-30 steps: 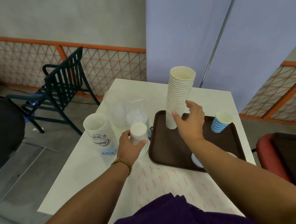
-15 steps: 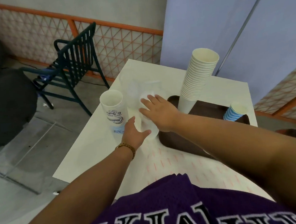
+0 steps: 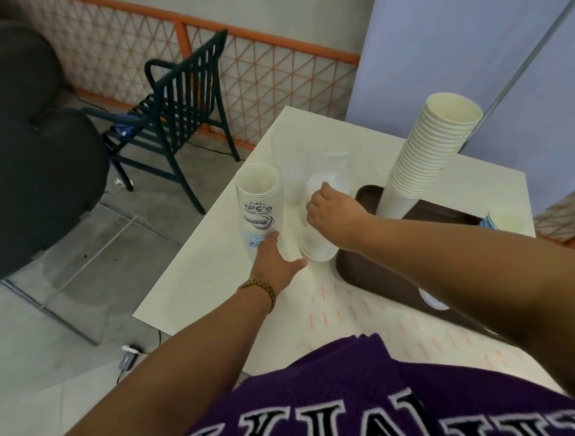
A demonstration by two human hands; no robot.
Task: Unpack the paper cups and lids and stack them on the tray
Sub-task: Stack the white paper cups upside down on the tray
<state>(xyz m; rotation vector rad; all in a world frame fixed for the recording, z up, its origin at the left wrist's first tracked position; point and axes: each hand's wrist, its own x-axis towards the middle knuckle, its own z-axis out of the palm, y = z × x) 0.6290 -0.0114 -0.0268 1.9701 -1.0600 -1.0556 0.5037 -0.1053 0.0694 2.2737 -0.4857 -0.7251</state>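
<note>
right hand (image 3: 330,211): fingers curled, pinching clear crinkly plastic sleeve (image 3: 313,171) over lid stack (image 3: 317,246)
left hand (image 3: 275,261): fingers straight, apart, beside printed cup sleeve (image 3: 259,206)
tray (image 3: 368,277): brown, holds tall ribbed paper cup stack (image 3: 425,160)

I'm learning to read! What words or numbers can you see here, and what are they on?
"6.50": on the wrapped cup sleeve, printed upside down.
Blue logo and small print below it on that sleeve: too blurred to read.
Big white letters on the purple shirt: upside down and cut off, not readable as a word.
</note>
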